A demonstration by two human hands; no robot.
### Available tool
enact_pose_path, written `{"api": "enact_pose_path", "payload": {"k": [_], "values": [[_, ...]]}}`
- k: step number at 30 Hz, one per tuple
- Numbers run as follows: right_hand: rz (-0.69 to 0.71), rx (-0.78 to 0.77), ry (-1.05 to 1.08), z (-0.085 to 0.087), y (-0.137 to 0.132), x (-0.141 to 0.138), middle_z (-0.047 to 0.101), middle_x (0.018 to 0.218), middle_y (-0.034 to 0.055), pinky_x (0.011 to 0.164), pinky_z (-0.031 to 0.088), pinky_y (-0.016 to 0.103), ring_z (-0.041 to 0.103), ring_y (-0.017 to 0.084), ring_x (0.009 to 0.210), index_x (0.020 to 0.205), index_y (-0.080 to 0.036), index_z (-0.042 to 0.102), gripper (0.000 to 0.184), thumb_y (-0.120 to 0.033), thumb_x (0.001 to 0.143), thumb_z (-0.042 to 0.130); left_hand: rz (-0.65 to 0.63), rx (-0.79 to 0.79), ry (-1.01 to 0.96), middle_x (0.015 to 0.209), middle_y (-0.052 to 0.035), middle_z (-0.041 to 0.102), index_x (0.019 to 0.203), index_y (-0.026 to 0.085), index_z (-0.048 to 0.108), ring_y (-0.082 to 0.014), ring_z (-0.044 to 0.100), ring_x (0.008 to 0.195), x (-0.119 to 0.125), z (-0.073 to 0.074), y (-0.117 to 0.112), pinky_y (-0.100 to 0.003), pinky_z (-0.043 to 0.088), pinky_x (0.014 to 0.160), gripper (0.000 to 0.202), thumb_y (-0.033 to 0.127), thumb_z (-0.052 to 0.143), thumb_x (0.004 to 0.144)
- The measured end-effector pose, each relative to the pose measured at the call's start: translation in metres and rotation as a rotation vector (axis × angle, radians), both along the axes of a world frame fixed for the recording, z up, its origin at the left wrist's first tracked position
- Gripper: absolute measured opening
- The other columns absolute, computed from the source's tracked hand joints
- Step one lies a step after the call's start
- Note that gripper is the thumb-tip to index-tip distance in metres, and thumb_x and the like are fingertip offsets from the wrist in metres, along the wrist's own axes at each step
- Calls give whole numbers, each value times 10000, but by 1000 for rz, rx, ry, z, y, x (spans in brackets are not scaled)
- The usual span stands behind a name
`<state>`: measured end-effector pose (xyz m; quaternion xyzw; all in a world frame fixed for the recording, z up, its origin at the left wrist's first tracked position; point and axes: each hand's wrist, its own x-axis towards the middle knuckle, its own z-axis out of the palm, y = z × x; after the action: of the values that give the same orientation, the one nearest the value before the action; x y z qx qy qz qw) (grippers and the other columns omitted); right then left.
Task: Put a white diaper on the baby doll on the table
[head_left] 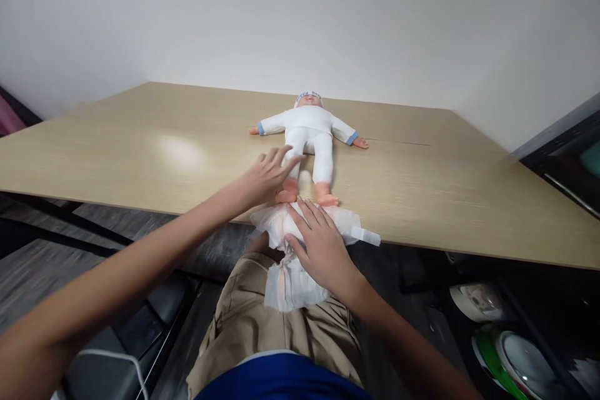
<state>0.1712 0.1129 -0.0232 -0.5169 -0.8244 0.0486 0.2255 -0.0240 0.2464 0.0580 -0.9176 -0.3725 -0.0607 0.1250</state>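
A baby doll (309,122) in a white suit with blue cuffs and a white cap lies on its back on the table, arms spread and bare feet toward me. Unfolded at the table's front edge is a white diaper (300,284), its near part hanging over the edge and one tape tab sticking out to the right. My right hand (321,240) lies flat on the diaper, fingers pointing at the doll's feet. Above the doll's leg on the left is my left hand (269,176), fingers apart and holding nothing; whether it touches the leg I cannot tell.
The wooden table (117,144) reaches back to a pale wall. Below it at right are a green-and-white round object (510,356) and a white container (478,301). A dark chair (159,312) with a white cable stands at lower left.
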Motion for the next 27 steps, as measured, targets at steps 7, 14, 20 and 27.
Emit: {"api": "enact_pose_path", "payload": {"k": [7,14,20,27], "values": [[-7,-51,32,2,1,0,459,1777,88,1376,362,607,405,324,1659,1689,-235,516,568,-386,1143,557,-637,-177,83,1833,-33,379,1584,358,591,-392,372,1665,42,-10,70,-498,331,1330,942,34,783,721],[29,-89,43,3,5,7,398,1808,63,1349,426,631,395,331,1671,1727,-267,456,625,-408,1132,583,-825,-262,-63,1344,-93,800,1208,322,788,-354,602,1404,63,-5,86,-473,435,1173,250,325,597,1047],[104,-99,-32,4,26,18,354,1823,50,1327,457,650,371,329,1687,1785,-312,326,686,-356,1135,542,-820,-415,-359,1276,-95,797,1280,237,737,-312,656,1212,63,53,98,-445,496,1111,291,323,627,1024],[154,-113,-65,9,93,23,394,1808,66,1350,415,630,368,303,1690,1768,-310,369,625,-351,1157,491,-664,-491,-659,1148,-42,801,1170,208,767,-244,747,1056,55,109,128,-375,567,952,336,468,818,964]]}}
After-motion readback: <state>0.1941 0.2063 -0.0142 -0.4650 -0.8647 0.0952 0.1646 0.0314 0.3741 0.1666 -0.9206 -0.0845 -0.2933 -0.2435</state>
